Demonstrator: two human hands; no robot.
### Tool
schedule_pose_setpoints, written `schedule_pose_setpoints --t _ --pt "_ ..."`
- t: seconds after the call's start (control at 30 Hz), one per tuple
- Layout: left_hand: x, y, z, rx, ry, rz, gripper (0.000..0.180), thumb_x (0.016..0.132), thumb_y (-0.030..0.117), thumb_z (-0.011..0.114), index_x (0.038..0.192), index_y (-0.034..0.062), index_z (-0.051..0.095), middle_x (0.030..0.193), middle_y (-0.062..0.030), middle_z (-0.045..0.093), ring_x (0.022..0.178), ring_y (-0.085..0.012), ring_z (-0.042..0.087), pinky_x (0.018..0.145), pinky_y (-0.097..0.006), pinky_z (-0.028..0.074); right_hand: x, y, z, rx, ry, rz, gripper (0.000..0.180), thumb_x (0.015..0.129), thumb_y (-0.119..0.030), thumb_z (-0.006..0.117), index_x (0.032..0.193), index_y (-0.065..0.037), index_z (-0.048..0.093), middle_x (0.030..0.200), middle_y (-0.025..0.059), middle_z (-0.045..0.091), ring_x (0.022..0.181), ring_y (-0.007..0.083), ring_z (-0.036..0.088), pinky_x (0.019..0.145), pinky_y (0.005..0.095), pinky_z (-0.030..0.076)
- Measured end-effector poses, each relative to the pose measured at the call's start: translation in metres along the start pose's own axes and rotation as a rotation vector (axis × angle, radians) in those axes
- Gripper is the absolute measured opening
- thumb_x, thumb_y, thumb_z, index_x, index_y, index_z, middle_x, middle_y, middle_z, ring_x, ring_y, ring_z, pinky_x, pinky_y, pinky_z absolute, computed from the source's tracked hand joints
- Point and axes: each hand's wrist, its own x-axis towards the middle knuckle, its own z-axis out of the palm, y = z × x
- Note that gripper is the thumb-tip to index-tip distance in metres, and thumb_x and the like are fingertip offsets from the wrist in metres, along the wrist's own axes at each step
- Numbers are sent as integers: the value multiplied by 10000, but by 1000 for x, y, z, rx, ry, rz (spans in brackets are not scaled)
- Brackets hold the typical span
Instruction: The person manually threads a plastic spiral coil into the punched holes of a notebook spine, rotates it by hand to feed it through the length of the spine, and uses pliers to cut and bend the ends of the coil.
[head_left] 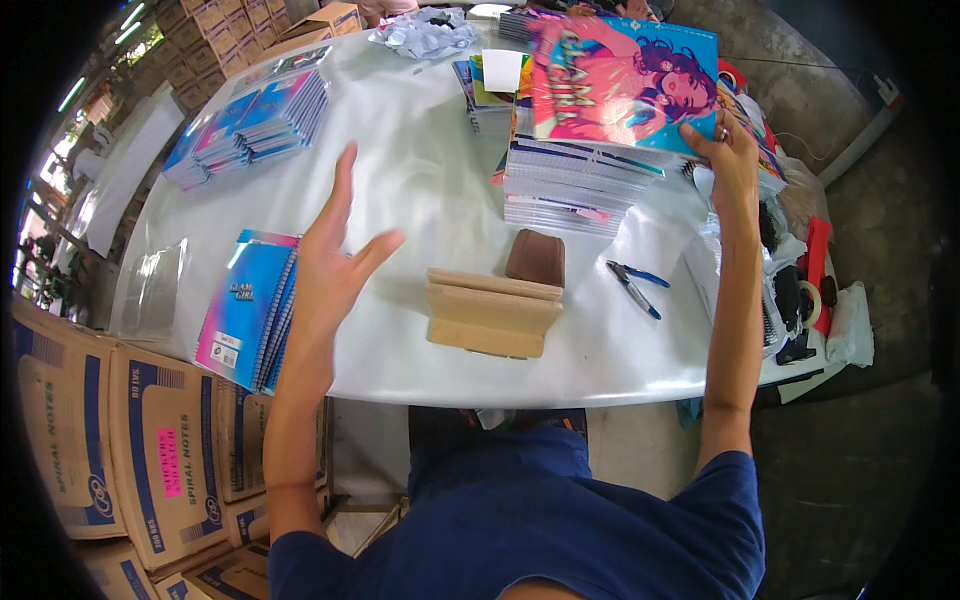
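Observation:
My right hand [728,150] grips the near right corner of a notebook [625,85] with an illustrated pink and blue cover, thumb on top. That notebook lies over or just above a tall stack of notebooks [570,190] at the table's far right. My left hand [335,250] is open above the table, thumb and fingers apart, holding nothing. Beside its forearm lies a small pile of blue and pink spiral notebooks [245,310]. Between my arms are a folded cardboard piece [493,315], a brown block-like object [536,257] and blue-handled pliers [637,288].
More spiral notebooks [250,125] are piled at the far left, near a clear plastic sleeve [155,285]. Crumpled plastic [425,35] lies at the back. A cluttered box [765,280] with a tape roll stands right. Cartons [160,450] are stacked lower left. Another person's hands show at the far edge.

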Motion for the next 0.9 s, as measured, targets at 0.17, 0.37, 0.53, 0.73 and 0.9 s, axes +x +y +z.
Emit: schedule_pose_setpoints --t 0.17,0.37,0.53,0.73,0.9 --pt "40 -20 32 -368 -365 -274 668 916 334 656 1435 -7 409 1455 -133 449 1316 -203 450 1124 -356 308 -136 -31 56 350 -102 35 287 782 19 754 1061 6 689 1003 61 711 865 114 634 786 277 520" --pt "4 -24 43 -404 -654 -44 453 993 235 525 1346 -48 502 1471 -165 435 1368 -295 404 1147 -404 272 -221 62 63 156 -116 134 210 783 37 764 975 26 680 915 54 728 802 117 617 779 280 492" --pt "-44 -82 54 -350 -411 -64 558 957 126 570 1445 -33 353 1583 -147 239 1447 -240 267 1153 -334 220 -236 72 72 161 -348 149 382 792 167 608 1141 16 571 1124 116 584 1051 242 573 959 319 424" --pt "-89 -122 81 -512 -178 -291 1153 755 451 799 1546 56 59 1596 -174 140 1473 -302 148 1178 -411 153 -229 84 55 -283 -535 -114 670 709 205 509 1335 -23 445 1262 170 522 1286 313 461 1106 373 327" --pt "-70 -112 44 -298 -1 -199 1162 761 599 730 1551 69 62 1600 -171 144 1481 -320 124 1183 -453 114 -106 121 -89 -804 169 -99 344 764 117 495 1045 -23 636 992 168 676 942 311 652 792 390 505"
